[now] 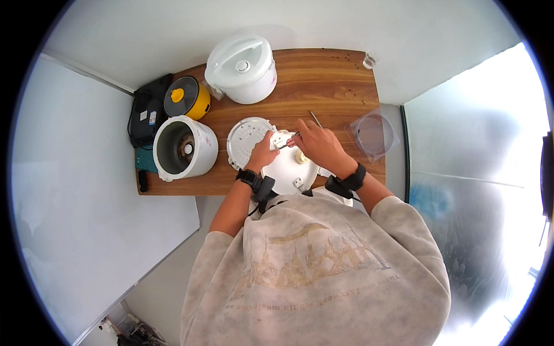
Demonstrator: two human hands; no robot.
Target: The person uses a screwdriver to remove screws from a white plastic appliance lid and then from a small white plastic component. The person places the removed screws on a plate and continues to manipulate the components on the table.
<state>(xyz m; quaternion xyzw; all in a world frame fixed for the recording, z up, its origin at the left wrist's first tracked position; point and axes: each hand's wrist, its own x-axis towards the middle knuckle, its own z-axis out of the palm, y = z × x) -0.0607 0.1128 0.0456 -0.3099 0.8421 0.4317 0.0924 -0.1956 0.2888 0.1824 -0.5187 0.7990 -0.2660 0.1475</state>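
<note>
My right hand (321, 149) is closed around a small screwdriver with a reddish handle (291, 142). Its tip points left toward a small white fitting (279, 140) at the far edge of a round white plastic part (284, 176). My left hand (262, 151) has its fingers closed at that same edge, by the screwdriver tip; exactly what they pinch is hard to see. On the round part sit a cream-coloured piece (300, 157) and another small white fitting (298, 183). Left of it lies a white perforated disc (245, 138), partly behind my left hand.
At the left stands an open white rice cooker body (199, 151). Behind it are a yellow pot with a dark lid (202, 104) and a black case (147, 121). A lidded white rice cooker (254, 81) stands farther back. A thin metal rod (315, 119) and a clear plastic container (375, 134) lie rightward on the wooden table (311, 69).
</note>
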